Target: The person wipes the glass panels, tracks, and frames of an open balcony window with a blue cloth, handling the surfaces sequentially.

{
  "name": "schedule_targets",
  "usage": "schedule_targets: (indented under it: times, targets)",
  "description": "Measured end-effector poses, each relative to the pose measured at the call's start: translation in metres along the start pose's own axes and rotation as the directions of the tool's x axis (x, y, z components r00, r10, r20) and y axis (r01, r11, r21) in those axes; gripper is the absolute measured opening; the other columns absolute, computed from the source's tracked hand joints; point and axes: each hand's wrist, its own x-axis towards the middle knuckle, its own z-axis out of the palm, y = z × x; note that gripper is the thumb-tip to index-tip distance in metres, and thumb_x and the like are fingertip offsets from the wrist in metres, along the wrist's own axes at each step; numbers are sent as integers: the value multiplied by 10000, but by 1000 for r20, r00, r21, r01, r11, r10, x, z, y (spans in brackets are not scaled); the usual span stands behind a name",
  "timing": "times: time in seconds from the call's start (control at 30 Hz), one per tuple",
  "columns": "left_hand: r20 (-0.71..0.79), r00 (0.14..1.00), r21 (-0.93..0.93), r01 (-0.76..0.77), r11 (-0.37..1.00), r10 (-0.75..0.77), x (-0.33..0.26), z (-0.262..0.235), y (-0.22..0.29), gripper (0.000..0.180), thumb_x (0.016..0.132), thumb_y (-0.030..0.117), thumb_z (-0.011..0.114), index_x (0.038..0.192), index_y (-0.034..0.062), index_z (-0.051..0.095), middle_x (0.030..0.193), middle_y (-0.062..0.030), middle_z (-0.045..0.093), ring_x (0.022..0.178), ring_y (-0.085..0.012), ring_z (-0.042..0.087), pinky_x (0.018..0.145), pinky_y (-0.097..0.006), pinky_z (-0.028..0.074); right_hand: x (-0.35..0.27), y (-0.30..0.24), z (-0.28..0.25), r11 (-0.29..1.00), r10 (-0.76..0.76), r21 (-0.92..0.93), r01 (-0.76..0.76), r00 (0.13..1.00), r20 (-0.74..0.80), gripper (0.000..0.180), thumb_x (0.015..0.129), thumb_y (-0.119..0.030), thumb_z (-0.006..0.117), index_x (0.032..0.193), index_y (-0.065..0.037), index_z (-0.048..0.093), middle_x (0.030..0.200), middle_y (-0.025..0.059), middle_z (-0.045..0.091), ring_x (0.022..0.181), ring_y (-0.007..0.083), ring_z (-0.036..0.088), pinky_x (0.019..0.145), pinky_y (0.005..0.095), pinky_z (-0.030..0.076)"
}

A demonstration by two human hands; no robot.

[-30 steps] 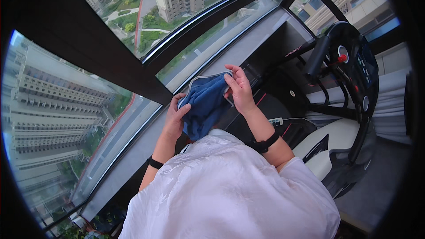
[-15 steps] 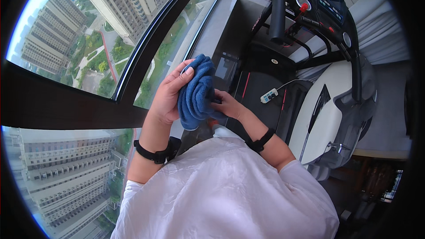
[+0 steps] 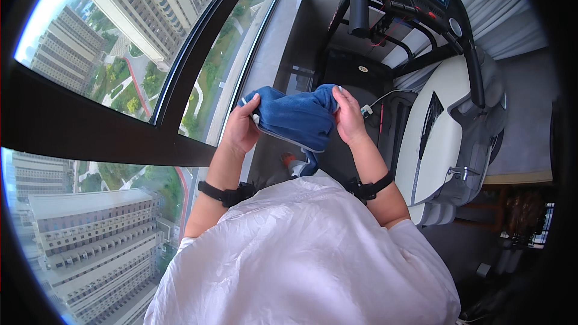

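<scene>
A blue towel (image 3: 295, 117) with a pale edge is stretched between my hands in front of my body. My left hand (image 3: 242, 125) pinches its left end, thumb on top. At the right end, my right hand (image 3: 349, 115) grips the upper corner between thumb and fingers. The cloth sags in folds between them, and a narrow strip of it hangs below toward my shirt. Some of my fingers are hidden behind the towel.
Tall windows with a dark frame (image 3: 108, 132) run along my left. Ahead to the right stands a treadmill (image 3: 415, 6) with a black console. A white and grey massage chair-like unit (image 3: 439, 138) sits at my right. A power strip (image 3: 366, 111) lies beyond my right hand.
The towel was bunched in a gathered bundle; now it is spread sideways. My right hand has moved up and to the right, from the bundle's lower side to the towel's right corner.
</scene>
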Motion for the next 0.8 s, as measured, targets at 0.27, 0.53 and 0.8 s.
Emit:
schedule_targets:
  times: [0.27, 0.53, 0.8]
  targets:
    - [-114, 968, 318, -180, 931, 226, -19, -5, 36, 265, 931, 237, 588, 1092, 26, 601, 998, -66, 664, 874, -172, 652, 799, -305, 529, 1, -39, -47, 980, -118, -181, 82, 972, -202, 243, 962, -316, 513, 967, -103, 630, 840, -26, 650, 640, 43, 579, 505, 183, 412]
    - [705, 572, 586, -803, 109, 420, -81, 79, 105, 316, 799, -27, 658, 1111, -10, 610, 1032, -106, 654, 943, -230, 628, 836, -337, 496, -17, -119, 5, 934, -342, -20, 358, 907, 246, 446, 866, -24, 534, 1306, 1, 469, 1175, 107, 615, 1085, 204, 587, 977, 312, 432]
    - [562, 758, 823, -475, -311, 331, 8, -12, 67, 411, 636, -150, 529, 965, 55, 666, 976, -142, 607, 995, -353, 548, 855, -376, 463, 46, -79, -95, 695, -135, -677, 242, 969, 209, 164, 815, 80, 582, 928, -8, 662, 861, -17, 650, 771, 50, 571, 702, 212, 464]
